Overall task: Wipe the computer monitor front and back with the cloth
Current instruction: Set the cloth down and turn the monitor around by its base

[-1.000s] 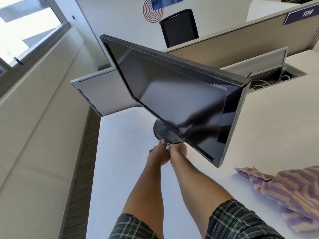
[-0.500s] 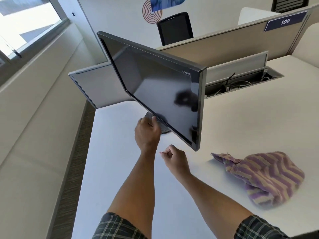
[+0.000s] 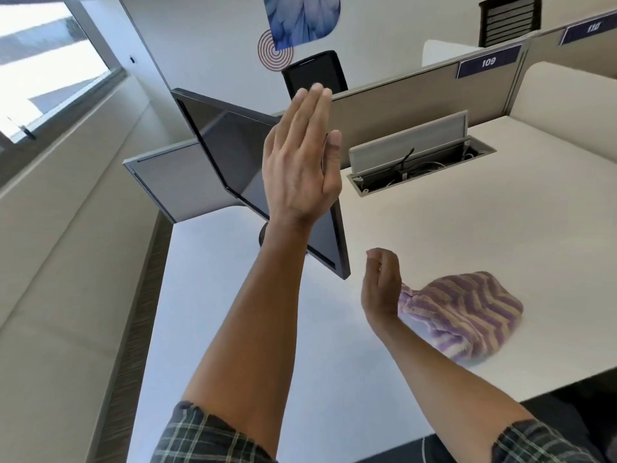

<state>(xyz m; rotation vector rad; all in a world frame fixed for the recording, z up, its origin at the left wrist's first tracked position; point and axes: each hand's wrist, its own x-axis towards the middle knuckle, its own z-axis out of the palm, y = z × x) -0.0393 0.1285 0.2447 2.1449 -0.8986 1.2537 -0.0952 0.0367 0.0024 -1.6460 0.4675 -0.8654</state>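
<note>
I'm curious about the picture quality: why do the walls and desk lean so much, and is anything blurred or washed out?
Head view: the wide-angle lens and tilted head skew the partition and desk; the window at upper left is overexposed; the striped cloth smears at its lower right edge from motion blur; the monitor screen reflects the room softly; the left hand stays fairly sharp.

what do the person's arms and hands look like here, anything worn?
Both hands are bare: left hand, right hand, no gloves, rings or watch visible. Forearms are bare too. Short dark plaid sleeves with light check lines show at the frame bottom: left sleeve, right sleeve.
</note>
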